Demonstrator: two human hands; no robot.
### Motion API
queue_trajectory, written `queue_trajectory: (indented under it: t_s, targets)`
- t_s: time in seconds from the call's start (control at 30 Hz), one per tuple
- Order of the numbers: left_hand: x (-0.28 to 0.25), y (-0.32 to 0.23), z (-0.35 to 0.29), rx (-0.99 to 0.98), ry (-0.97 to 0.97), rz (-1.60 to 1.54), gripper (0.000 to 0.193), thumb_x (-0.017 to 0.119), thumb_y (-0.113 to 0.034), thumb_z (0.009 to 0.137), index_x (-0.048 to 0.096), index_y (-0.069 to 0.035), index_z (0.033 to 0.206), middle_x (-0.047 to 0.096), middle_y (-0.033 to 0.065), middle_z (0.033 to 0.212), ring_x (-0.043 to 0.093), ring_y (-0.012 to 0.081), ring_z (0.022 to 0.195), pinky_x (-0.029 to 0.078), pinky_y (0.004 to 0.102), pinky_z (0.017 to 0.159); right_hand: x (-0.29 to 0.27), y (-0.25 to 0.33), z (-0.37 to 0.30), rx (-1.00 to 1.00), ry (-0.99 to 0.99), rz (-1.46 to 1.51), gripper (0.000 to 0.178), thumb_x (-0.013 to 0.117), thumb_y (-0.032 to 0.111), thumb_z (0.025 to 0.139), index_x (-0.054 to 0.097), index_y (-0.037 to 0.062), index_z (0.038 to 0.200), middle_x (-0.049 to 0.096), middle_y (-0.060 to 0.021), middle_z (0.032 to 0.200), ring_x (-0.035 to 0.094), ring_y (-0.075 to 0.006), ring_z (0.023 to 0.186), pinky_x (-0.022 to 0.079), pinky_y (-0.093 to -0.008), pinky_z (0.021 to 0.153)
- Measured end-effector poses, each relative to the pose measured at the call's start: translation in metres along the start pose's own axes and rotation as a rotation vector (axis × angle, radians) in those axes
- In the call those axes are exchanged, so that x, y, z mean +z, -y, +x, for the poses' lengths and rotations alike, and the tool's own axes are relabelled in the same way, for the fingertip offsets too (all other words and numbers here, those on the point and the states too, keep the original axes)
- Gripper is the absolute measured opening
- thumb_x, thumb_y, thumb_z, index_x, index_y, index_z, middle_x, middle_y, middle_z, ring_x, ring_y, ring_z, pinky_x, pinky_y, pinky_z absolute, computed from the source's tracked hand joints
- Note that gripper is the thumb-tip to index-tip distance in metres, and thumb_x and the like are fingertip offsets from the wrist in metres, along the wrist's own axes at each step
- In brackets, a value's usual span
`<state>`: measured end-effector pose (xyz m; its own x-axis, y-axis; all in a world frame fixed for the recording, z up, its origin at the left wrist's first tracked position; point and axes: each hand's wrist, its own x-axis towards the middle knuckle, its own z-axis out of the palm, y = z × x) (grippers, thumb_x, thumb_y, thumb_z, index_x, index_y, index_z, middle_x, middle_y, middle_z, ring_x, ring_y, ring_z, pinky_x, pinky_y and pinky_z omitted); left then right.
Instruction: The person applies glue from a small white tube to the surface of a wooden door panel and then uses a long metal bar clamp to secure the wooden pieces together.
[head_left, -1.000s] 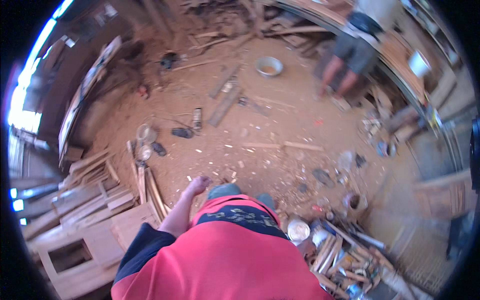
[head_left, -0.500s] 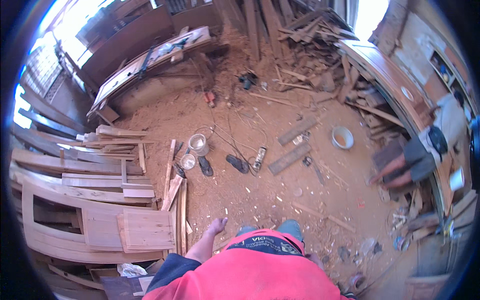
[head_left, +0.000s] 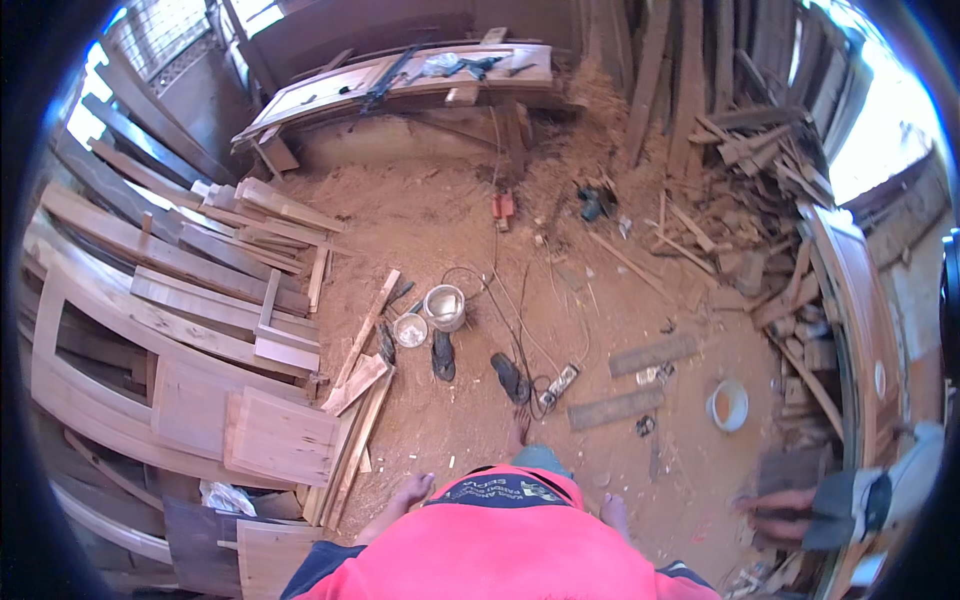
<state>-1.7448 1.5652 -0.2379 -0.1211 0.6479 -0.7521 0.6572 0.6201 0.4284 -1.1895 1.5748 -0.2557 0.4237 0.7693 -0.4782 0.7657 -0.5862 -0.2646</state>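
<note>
My left hand (head_left: 412, 488) hangs low at my left side, fingers loosely apart and nothing visible in it. On the other side my right hand (head_left: 614, 508) shows only in part past my shirt; its fingers are too hidden to read. Neither hand touches anything that I can see. My bare foot (head_left: 520, 428) is on the dusty floor just behind a dark flip-flop (head_left: 510, 378). The other flip-flop (head_left: 443, 356) lies further left, beside a white bucket (head_left: 446, 308) and a smaller tub (head_left: 410, 330) of pale stuff.
A power strip (head_left: 560, 384) with trailing cords lies ahead. Stacked wooden frames (head_left: 190, 420) fill the left. Tools lie on a panel bench (head_left: 410, 80) at the back. A bucket (head_left: 727, 406) stands on the right, near a bent-over person (head_left: 850, 505). Scrap wood (head_left: 760, 150) is piled far right.
My view has turned left and moved forward, bringing the flip-flops and power strip closer. A bare foot has come into view ahead of me. More of my right hand shows.
</note>
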Motion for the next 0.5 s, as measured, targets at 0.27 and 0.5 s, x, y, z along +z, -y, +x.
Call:
queue_trajectory:
  t_s: [0.27,0.5]
  targets:
    - [-0.143,-0.127,0.108,-0.086,-0.527,-0.553,0.040,0.054,-0.034,0.099,0.068,0.003,0.093,0.069,0.0102,0.077,0.066,0.0205,0.066,0.052,0.0358,0.064,-0.069,0.211,0.289,-0.536,-0.070,0.240,0.026,0.060,0.017,0.091,0.061,-0.0017,0.109,0.067,-0.0145,0.082,0.068,-0.0269,0.068,0.055,-0.0391,0.054]
    - [-0.166,-0.123,0.231,-0.161,-0.422,-0.510,0.043,0.057,-0.039,0.095,0.070,0.001,0.094,0.072,0.0124,0.084,0.067,0.0202,0.069,0.052,0.0360,0.066,-0.096,0.495,0.356,-0.291,0.280,0.641,0.024,0.058,0.015,0.094,0.061,0.0020,0.114,0.063,-0.0055,0.075,0.060,-0.0131,0.058,0.051,-0.0275,0.049]
